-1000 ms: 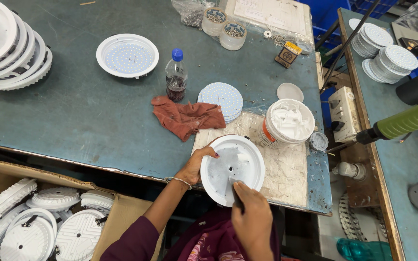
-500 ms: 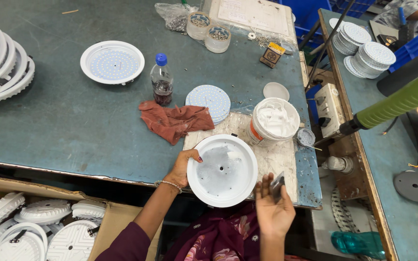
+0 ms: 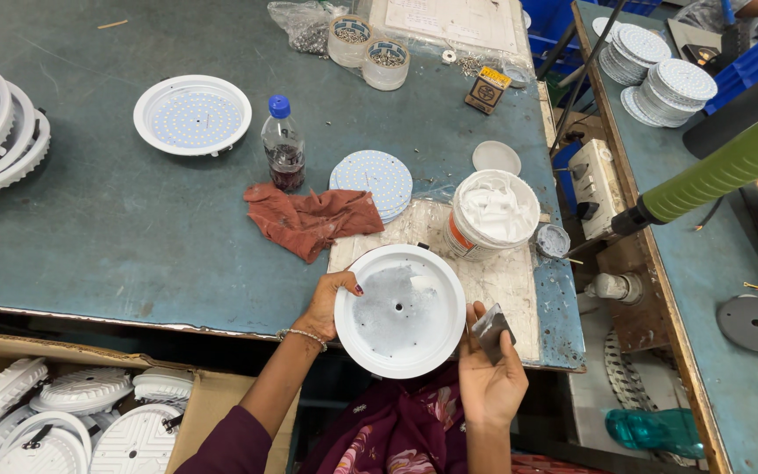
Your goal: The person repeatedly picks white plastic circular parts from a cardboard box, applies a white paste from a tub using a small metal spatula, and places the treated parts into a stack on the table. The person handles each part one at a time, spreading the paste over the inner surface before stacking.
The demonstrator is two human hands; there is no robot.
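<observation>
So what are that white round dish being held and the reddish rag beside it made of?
The dish, gripped at its rim by the left hand, looks like moulded white plastic or painted metal: smooth, even rim, a dull grey smear inside. The picture leaves that open. The rag looks like woven cloth: it lies crumpled in soft folds, matte and stained.

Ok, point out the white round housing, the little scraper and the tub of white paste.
white round housing (image 3: 400, 310), head view, on its grey-smeared inner floor.
scraper (image 3: 490, 327), head view, on the flat grey blade held in the right hand.
tub of white paste (image 3: 493, 211), head view, on the paste surface inside.
</observation>
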